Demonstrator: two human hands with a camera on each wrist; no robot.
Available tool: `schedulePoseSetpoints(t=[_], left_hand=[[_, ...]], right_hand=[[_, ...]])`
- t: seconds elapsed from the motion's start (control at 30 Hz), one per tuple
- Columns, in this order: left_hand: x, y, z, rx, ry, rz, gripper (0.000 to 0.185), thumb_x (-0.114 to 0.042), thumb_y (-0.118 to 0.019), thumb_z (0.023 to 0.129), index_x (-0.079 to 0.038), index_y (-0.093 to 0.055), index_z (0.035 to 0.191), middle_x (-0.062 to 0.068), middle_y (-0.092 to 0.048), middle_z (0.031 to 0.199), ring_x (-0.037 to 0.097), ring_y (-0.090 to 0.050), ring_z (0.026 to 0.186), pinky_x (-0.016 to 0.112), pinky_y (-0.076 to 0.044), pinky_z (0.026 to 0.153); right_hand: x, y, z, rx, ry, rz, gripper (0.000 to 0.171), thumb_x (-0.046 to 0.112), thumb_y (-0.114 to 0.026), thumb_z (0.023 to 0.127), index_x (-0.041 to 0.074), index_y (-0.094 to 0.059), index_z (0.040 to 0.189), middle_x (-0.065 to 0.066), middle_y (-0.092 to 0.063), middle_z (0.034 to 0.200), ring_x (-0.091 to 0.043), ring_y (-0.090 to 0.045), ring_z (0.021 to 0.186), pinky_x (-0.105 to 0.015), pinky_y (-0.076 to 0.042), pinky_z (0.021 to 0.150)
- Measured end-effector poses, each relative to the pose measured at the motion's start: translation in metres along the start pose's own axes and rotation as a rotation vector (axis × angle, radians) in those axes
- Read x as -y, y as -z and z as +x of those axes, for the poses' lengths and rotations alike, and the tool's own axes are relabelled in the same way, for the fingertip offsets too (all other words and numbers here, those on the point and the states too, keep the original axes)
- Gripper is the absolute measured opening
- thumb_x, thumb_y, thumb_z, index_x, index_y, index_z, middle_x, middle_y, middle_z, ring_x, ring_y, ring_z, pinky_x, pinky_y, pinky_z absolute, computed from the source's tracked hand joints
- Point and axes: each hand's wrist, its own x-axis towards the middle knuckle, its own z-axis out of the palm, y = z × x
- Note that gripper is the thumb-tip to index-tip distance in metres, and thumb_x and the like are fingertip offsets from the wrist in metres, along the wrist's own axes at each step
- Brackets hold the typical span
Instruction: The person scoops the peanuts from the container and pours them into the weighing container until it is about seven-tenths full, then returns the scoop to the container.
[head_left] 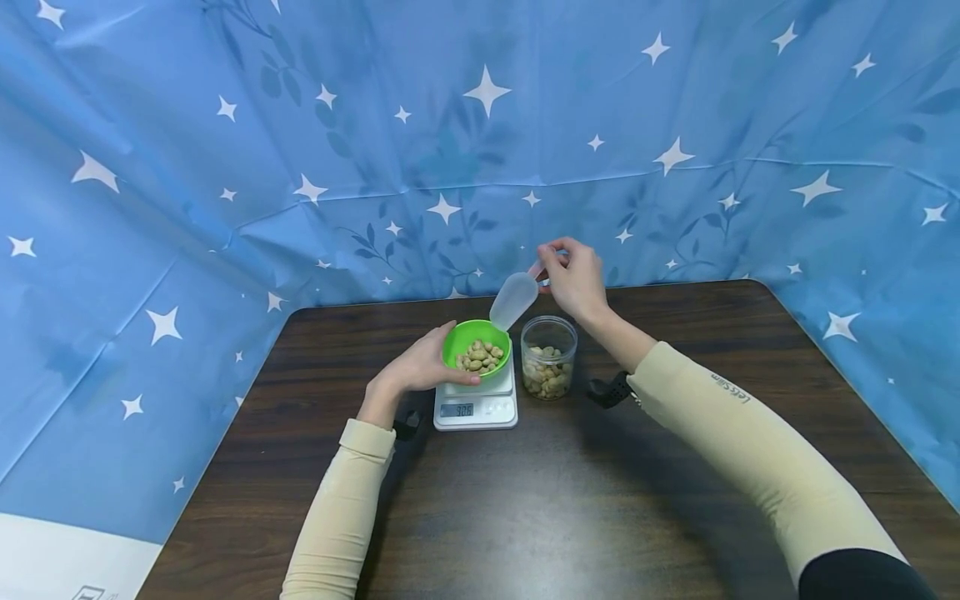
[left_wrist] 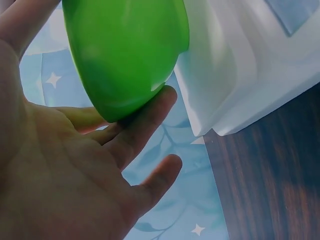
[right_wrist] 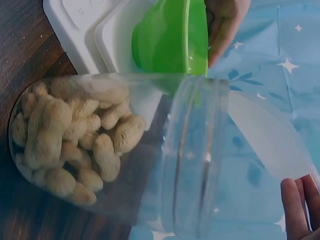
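A bright green bowl (head_left: 465,332) with unshelled peanuts (head_left: 478,357) in it sits on a white kitchen scale (head_left: 487,412). My left hand (head_left: 423,362) holds the bowl from the left, thumb along the near side and fingers round the far side; in the left wrist view its fingertips (left_wrist: 167,97) touch the green wall. My right hand (head_left: 576,279) pinches the pink handle of a translucent scoop (head_left: 514,300). The scoop tilts down to the left, its tip at the bowl's right rim. No peanuts show in the scoop.
Right of the scale stands a lidless clear jar (right_wrist: 145,200), partly filled with peanuts (right_wrist: 105,155), below my right hand. All of this is near the far edge of a dark wooden table (head_left: 525,517). Behind hangs a blue curtain (head_left: 420,150) with white stars.
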Motion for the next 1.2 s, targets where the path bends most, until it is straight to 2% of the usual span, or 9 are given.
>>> schedulePoseSetpoints(t=[0.23,0.4,0.57,0.7,0.87,1.03,1.2], left_hand=[[-0.001,0.001,-0.001,0.004,0.033,0.029,0.118,-0.043,-0.09,0.078,0.0,-0.019,0.162,0.019,-0.036,0.158,0.032,-0.041,0.14,0.05,-0.036,0.114],[-0.001,0.002,-0.001,0.007,0.049,0.049,0.121,-0.048,-0.088,0.079,-0.001,-0.015,0.164,0.021,-0.029,0.162,0.033,-0.038,0.143,0.051,-0.034,0.115],[-0.001,0.002,-0.004,-0.028,0.044,0.093,0.12,-0.053,-0.086,0.078,-0.011,-0.016,0.166,0.018,-0.025,0.164,0.038,-0.032,0.146,0.059,-0.03,0.115],[-0.003,-0.001,-0.003,-0.098,-0.009,0.141,0.111,-0.056,-0.085,0.079,-0.015,-0.026,0.164,0.012,-0.025,0.165,0.036,-0.027,0.149,0.063,-0.019,0.117],[-0.013,-0.008,0.002,-0.168,-0.109,0.164,0.098,-0.054,-0.083,0.082,-0.014,-0.038,0.159,0.008,-0.034,0.161,0.028,-0.032,0.147,0.06,-0.011,0.118],[-0.027,-0.019,0.01,-0.183,-0.183,0.194,0.091,-0.053,-0.083,0.083,-0.013,-0.044,0.155,0.008,-0.044,0.155,0.025,-0.04,0.141,0.06,-0.013,0.118],[-0.041,-0.029,0.018,-0.163,-0.195,0.203,0.09,-0.055,-0.081,0.084,-0.012,-0.044,0.155,0.008,-0.047,0.154,0.024,-0.041,0.142,0.061,-0.013,0.118]], right_hand=[[0.008,0.014,-0.002,0.01,0.074,0.002,0.03,0.023,-0.056,0.108,-0.005,-0.066,0.115,-0.017,-0.074,0.085,-0.025,-0.074,0.074,-0.04,-0.061,0.07],[0.012,0.024,-0.005,0.017,0.109,-0.017,0.029,0.025,-0.057,0.108,-0.001,-0.067,0.112,-0.016,-0.075,0.085,-0.022,-0.074,0.071,-0.031,-0.061,0.066],[0.013,0.035,-0.009,0.008,0.126,-0.029,0.027,0.023,-0.058,0.108,-0.001,-0.068,0.113,-0.016,-0.075,0.085,-0.018,-0.074,0.071,-0.033,-0.061,0.065],[0.013,0.043,-0.012,-0.001,0.132,-0.041,0.028,0.025,-0.058,0.107,0.0,-0.068,0.112,-0.015,-0.075,0.085,-0.016,-0.073,0.071,-0.032,-0.061,0.065],[0.01,0.05,-0.016,0.02,0.193,-0.127,0.028,0.024,-0.057,0.108,-0.002,-0.068,0.109,-0.015,-0.075,0.083,-0.023,-0.073,0.072,-0.023,-0.058,0.06],[0.003,0.05,-0.019,0.057,0.289,-0.253,0.028,0.021,-0.057,0.108,-0.004,-0.069,0.107,-0.013,-0.074,0.078,-0.029,-0.072,0.065,-0.018,-0.053,0.055],[-0.003,0.045,-0.022,0.086,0.353,-0.318,0.025,0.02,-0.057,0.108,-0.001,-0.07,0.107,-0.009,-0.073,0.078,-0.025,-0.068,0.06,-0.023,-0.041,0.046]])
